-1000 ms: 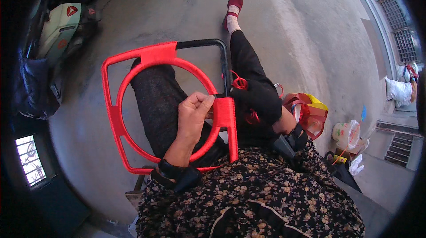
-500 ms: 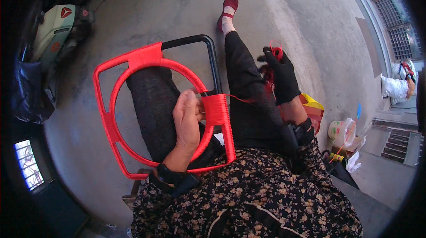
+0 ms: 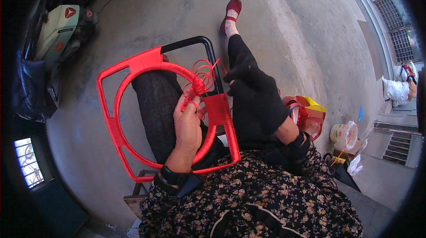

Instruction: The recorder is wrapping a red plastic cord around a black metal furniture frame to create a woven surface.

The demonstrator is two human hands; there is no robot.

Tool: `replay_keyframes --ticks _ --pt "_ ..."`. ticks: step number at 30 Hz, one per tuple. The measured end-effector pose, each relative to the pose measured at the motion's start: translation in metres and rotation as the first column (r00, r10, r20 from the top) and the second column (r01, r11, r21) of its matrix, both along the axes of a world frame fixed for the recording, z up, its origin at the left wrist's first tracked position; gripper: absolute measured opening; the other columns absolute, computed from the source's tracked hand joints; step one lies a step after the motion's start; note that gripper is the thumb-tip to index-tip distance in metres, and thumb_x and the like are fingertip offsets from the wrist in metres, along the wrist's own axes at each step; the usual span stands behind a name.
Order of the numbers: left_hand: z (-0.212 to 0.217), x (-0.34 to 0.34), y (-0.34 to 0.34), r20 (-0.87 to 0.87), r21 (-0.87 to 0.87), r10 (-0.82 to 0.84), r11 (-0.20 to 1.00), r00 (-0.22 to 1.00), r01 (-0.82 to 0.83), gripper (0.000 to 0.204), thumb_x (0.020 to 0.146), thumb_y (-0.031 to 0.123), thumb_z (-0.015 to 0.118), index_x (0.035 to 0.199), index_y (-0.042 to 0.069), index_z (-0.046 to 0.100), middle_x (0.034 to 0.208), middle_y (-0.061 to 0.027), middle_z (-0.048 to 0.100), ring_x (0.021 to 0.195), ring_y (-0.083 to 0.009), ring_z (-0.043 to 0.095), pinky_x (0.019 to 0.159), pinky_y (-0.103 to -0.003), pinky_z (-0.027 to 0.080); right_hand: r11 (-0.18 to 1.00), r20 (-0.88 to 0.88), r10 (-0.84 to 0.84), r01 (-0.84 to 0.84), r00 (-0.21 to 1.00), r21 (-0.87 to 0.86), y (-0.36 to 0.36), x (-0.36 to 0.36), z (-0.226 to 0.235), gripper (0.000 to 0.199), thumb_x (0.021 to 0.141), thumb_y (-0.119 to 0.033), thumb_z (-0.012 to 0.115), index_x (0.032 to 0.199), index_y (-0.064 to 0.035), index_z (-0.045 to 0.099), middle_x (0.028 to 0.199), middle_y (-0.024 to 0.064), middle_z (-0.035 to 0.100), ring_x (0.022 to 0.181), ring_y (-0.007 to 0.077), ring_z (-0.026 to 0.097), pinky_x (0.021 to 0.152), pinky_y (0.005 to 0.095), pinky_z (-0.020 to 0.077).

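A black metal frame (image 3: 212,56), a rounded rectangle with a ring inside, rests across my lap. Red cord (image 3: 146,60) tightly wraps most of it; its upper right corner is bare black. My left hand (image 3: 187,125) is inside the ring, closed on a loose bundle of red cord (image 3: 199,86) whose loops spill over the bare bar. Just right of the frame is my right hand (image 3: 257,98) in a black glove, fingers pointing left. A thin red strand runs close to its fingertips. Against the dark trousers I cannot make out its grip.
Beside my right forearm stands a red and yellow bag (image 3: 310,116). Farther right are a white bucket (image 3: 341,135) and a box. A scooter (image 3: 57,31) is parked at the far left. A wooden stool edge (image 3: 133,202) shows below the frame.
The red cord bundle has passed from my right hand to my left hand, inside the ring. My right hand has come down and left, close to the frame.
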State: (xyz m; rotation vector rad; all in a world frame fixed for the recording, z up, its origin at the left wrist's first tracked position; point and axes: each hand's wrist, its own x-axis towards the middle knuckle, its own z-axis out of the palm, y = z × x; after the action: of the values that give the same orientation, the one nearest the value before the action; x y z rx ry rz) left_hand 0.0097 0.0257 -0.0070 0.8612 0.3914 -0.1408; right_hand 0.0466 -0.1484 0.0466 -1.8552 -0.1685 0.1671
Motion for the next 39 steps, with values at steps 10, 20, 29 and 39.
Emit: replay_keyframes --ticks 10,20,29,39 --pt "-0.022 -0.001 0.004 -0.078 0.207 -0.157 0.964 0.985 0.170 0.021 0.088 0.008 0.053 0.108 0.003 0.060 0.099 -0.0039 0.064 0.088 -0.0142 0.060 0.081 -0.028 0.046 0.894 -0.414 0.426 -0.443 0.804 0.061 -0.021 0.023 -0.055 0.031 0.090 -0.009 0.054 0.120 -0.0004 0.055 0.105 0.0113 0.064 0.093 0.0182 0.061 0.084 0.0298 0.0475" --pt "-0.014 0.003 -0.004 0.013 0.270 -0.070 0.961 0.997 0.064 0.028 0.083 -0.001 0.065 0.110 0.000 0.058 0.103 -0.0053 0.063 0.095 -0.0133 0.058 0.086 -0.029 0.047 0.941 -0.317 0.324 -0.340 0.891 0.007 0.001 0.018 -0.062 0.038 0.082 -0.022 0.067 0.113 -0.0018 0.061 0.074 0.0074 0.066 0.058 0.0131 0.061 0.056 0.0273 0.0512" --pt "-0.011 0.000 0.005 -0.051 0.008 -0.130 0.991 0.990 0.131 0.024 0.088 0.000 0.052 0.112 0.001 0.056 0.102 -0.0071 0.063 0.094 -0.0141 0.060 0.082 -0.028 0.048 0.923 -0.200 0.078 0.005 0.977 0.384 -0.039 0.007 -0.034 0.030 0.084 -0.019 0.065 0.108 -0.0006 0.062 0.106 0.0105 0.062 0.093 0.0131 0.060 0.076 0.0248 0.0487" --pt "-0.003 -0.001 0.001 0.087 0.006 -0.075 0.997 0.993 0.075 0.017 0.093 0.009 0.053 0.108 0.000 0.055 0.097 -0.0067 0.065 0.082 -0.0118 0.062 0.074 -0.024 0.049 0.648 -0.257 0.138 0.109 0.957 0.754 -0.077 -0.019 -0.043 0.054 0.089 -0.018 0.058 0.137 -0.0039 0.038 0.133 0.0149 0.048 0.116 0.0229 0.052 0.099 0.0339 0.0426"
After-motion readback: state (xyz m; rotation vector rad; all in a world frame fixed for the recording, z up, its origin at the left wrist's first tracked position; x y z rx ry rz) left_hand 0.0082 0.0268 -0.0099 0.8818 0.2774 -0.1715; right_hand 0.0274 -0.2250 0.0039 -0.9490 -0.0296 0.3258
